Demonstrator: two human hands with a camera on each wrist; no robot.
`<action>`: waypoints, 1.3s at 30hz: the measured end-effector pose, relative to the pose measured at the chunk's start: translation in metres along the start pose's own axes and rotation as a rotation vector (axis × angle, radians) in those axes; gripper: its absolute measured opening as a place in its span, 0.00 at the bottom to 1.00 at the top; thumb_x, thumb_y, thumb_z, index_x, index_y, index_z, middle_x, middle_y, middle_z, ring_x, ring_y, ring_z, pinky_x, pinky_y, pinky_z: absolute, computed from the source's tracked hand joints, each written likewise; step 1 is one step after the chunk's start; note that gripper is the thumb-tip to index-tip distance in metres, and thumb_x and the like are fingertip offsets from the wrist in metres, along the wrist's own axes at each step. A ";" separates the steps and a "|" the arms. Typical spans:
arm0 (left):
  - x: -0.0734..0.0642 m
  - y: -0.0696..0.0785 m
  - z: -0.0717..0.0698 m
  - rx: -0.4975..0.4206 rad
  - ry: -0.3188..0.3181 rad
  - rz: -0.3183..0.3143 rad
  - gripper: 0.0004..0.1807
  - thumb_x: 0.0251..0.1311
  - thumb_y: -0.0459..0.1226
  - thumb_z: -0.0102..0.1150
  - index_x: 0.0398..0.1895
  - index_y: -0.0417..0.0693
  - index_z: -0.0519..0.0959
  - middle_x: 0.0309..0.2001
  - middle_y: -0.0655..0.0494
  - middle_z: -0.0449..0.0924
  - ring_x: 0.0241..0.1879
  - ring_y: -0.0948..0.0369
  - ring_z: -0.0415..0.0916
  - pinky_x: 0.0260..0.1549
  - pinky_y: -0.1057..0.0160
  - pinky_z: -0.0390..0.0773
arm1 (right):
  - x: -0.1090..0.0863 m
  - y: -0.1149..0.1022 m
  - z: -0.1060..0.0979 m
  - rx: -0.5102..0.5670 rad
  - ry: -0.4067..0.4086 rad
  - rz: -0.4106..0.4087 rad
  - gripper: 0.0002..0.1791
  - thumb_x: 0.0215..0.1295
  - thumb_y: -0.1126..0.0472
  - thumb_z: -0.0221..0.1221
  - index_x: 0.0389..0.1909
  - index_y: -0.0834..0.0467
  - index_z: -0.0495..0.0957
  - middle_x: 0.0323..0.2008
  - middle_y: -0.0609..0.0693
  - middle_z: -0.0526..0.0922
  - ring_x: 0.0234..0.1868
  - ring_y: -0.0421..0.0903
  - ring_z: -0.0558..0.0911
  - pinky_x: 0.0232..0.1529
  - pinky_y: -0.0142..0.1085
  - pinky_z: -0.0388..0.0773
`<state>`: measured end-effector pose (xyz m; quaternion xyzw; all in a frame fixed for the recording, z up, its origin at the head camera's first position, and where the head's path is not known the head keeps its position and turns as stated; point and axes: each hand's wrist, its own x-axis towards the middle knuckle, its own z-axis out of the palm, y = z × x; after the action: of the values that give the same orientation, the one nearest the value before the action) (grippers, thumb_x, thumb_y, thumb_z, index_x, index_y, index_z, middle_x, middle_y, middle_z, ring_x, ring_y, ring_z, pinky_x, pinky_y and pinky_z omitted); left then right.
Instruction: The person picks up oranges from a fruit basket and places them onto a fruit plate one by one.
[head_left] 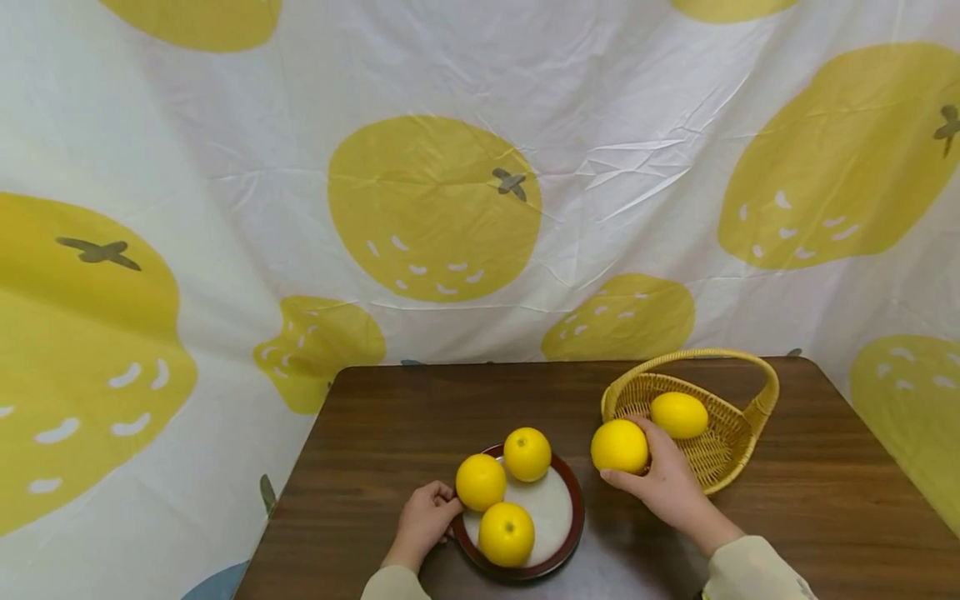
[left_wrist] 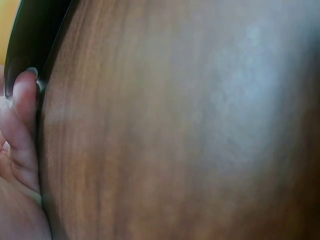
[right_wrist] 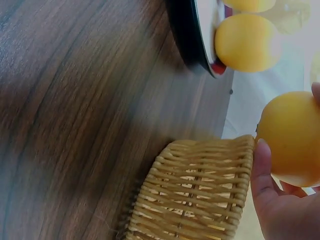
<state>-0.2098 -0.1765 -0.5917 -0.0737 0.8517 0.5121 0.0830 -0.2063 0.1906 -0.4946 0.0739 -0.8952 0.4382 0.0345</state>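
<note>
My right hand [head_left: 670, 485] grips a round yellow citrus fruit [head_left: 618, 447] between thumb and fingers, over the left rim of a wicker basket [head_left: 731, 467]. In the right wrist view the held fruit [right_wrist: 292, 140] is just past the woven wall [right_wrist: 195, 185]. Another yellow fruit [head_left: 679, 415], more oval and lemon-like, lies in the basket. My left hand [head_left: 425, 521] holds the left rim of a round plate [head_left: 553, 510], white with a dark red-brown edge. Its fingertips [left_wrist: 25, 95] show against the plate's dark outer side in the left wrist view. Three round yellow fruits [head_left: 507, 534] sit on the plate.
Both the plate and the basket stand on a dark wooden table [head_left: 390, 417]. The basket's tall arched handle [head_left: 693, 353] rises over its opening. Behind the table hangs a white cloth [head_left: 600, 150] printed with large yellow fruits.
</note>
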 end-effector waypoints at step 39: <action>-0.002 0.003 -0.001 -0.011 -0.008 -0.003 0.12 0.59 0.40 0.64 0.38 0.40 0.79 0.18 0.58 0.74 0.16 0.63 0.73 0.17 0.64 0.77 | -0.006 -0.011 0.026 0.057 0.005 -0.011 0.50 0.52 0.48 0.76 0.72 0.58 0.61 0.66 0.61 0.70 0.60 0.57 0.76 0.58 0.53 0.76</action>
<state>-0.2081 -0.1759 -0.5882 -0.0733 0.8485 0.5169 0.0866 -0.1990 0.1643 -0.5030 0.0784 -0.8818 0.4637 0.0370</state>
